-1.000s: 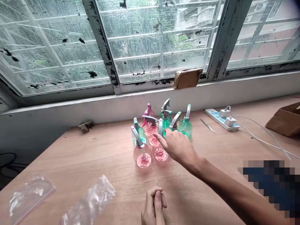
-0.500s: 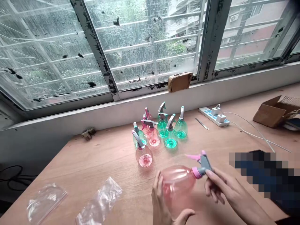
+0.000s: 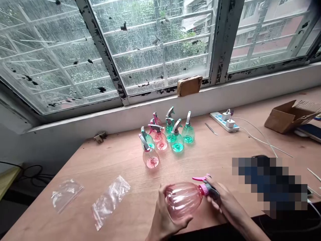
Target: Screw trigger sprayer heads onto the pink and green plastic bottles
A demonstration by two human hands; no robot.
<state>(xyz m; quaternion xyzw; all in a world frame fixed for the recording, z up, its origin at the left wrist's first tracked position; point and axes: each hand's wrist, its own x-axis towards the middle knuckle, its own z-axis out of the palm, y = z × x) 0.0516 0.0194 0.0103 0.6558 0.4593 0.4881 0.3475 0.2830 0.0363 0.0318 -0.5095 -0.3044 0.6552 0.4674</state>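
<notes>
A clear pink spray bottle lies on its side in the air near the table's front edge, its nozzle end pointing right. My left hand wraps round the bottle's base and underside, thumb below. At the other end, my right hand is closed round the grey and pink spray head, whose pink trigger sticks out to the left. Farther back stand several upright spray bottles; a pink one is nearest, with a green one behind it to the right.
Two clear plastic bags lie on the left of the wooden table. A power strip, tweezers and an opened cardboard box sit at the right. On the window sill rests a brown block. A blurred-out patch covers something at right.
My right hand has moved from touching the back of the spray head to closing round it. The held bottle now lies nearer level. The camera view has shifted slightly.
</notes>
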